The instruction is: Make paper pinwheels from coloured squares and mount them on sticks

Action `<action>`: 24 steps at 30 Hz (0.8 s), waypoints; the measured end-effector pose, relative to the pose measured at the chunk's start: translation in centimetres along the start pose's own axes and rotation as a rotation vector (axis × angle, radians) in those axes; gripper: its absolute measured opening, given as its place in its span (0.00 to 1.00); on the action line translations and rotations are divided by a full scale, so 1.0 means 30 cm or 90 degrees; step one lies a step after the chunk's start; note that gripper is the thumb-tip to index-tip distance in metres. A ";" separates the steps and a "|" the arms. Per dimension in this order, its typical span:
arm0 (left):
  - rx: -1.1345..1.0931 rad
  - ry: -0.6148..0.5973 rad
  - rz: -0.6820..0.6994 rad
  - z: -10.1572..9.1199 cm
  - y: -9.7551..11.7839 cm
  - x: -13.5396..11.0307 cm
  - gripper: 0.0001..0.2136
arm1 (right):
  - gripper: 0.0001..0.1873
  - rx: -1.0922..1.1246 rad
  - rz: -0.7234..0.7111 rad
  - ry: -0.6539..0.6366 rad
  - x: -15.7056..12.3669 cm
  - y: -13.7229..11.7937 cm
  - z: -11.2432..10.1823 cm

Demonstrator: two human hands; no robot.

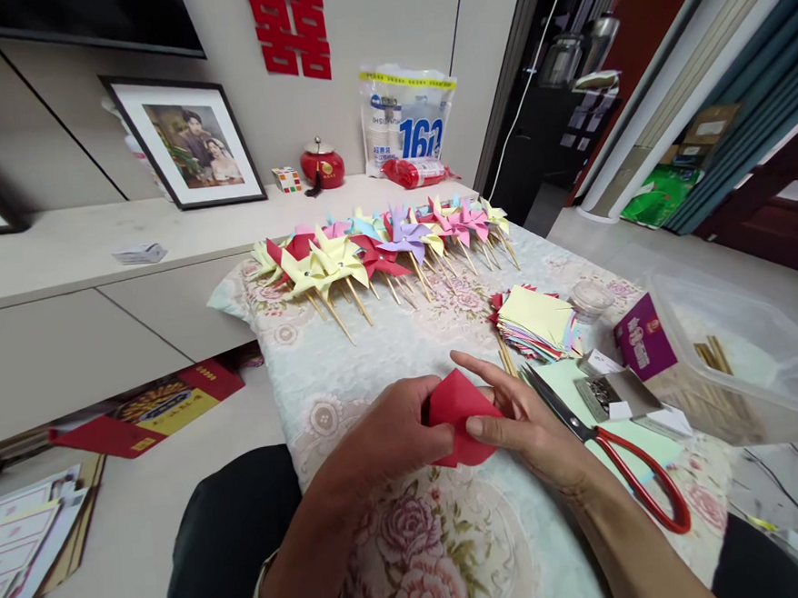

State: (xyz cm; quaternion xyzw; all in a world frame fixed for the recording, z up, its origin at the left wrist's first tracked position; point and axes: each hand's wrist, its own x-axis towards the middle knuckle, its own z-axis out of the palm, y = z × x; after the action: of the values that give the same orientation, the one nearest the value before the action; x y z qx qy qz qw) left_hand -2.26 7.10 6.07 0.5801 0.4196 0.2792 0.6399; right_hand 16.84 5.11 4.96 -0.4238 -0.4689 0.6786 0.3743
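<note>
A piece of red paper (462,411), its edges folded inward, is held between my two hands above the flowered tablecloth. My left hand (401,431) grips its left side, with the fingertips hidden behind the paper. On the right side my right hand (517,418) pinches it, thumb on the near face and index finger stretched out beyond it. Scissors with red handles (618,452) lie just right of my right hand, on pale green paper (646,450). Beyond them sits a stack of coloured paper squares (535,317), yellow on top, with thin sticks (506,353) beside it.
Several finished paper pinwheels on sticks (401,237) line the table's far edge. A small box of metal pins (615,398), a round clear container (590,299) and a large clear plastic bin (753,383) stand at the right. Behind is a white cabinet ledge (209,228).
</note>
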 end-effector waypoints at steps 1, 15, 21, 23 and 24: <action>0.012 0.009 0.012 0.000 -0.005 0.002 0.08 | 0.47 -0.010 0.001 0.002 0.000 -0.003 0.004; 0.191 0.041 0.073 0.002 -0.005 0.012 0.04 | 0.48 -0.104 -0.052 0.014 0.001 0.014 0.019; 0.054 0.142 0.072 -0.030 0.002 0.018 0.21 | 0.49 -0.028 -0.080 0.112 0.014 0.004 0.022; -0.023 0.193 0.069 -0.038 0.003 0.024 0.28 | 0.51 0.022 -0.095 0.162 0.022 0.002 0.022; -0.066 0.200 0.064 -0.036 0.002 0.027 0.29 | 0.51 0.042 -0.109 0.190 0.026 0.001 0.022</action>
State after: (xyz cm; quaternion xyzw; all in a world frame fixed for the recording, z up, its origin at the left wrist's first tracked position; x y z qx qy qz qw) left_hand -2.77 8.34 5.99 0.5158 0.4700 0.4193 0.5807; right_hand 15.94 5.59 4.89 -0.4659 -0.4200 0.5889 0.5096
